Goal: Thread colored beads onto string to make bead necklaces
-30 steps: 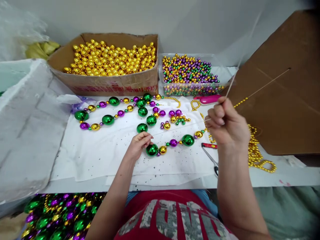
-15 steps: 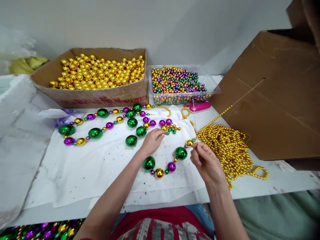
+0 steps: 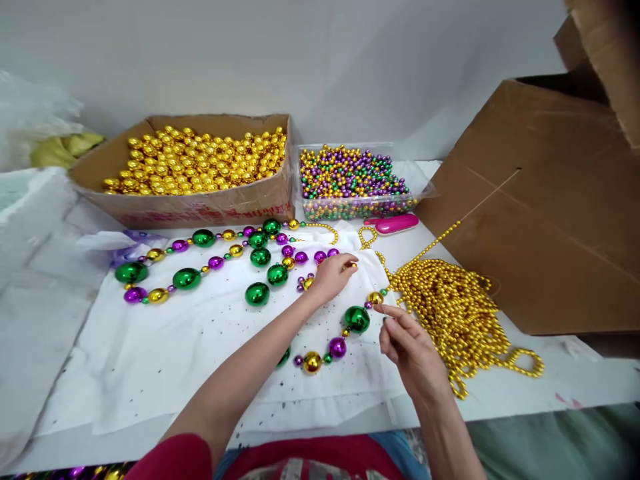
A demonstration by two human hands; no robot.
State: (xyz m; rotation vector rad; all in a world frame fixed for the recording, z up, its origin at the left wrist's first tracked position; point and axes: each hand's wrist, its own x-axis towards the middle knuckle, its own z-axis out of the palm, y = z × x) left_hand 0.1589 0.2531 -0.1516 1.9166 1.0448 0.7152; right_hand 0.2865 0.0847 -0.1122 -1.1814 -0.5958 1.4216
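Observation:
My left hand reaches over small loose beads on the white cloth; its fingers are bent close together near a gold bead, and what they hold is too small to name. My right hand is beside the gold bead at the upper end of a bead strand, fingers curled and pinched together; I cannot make out what is between them. That strand has a green ball, a purple ball and a gold ball. Another strand with large green balls lies at the left.
Behind the cloth stand a carton of gold balls and a clear tub of small mixed beads. A pink tool lies before the tub. Gold bead chains pile at the right, beside a large cardboard box.
My left hand has moved right across the small beads, uncovering some purple ones. The thin needle upright in my right hand no longer shows. The whole view has shifted slightly.

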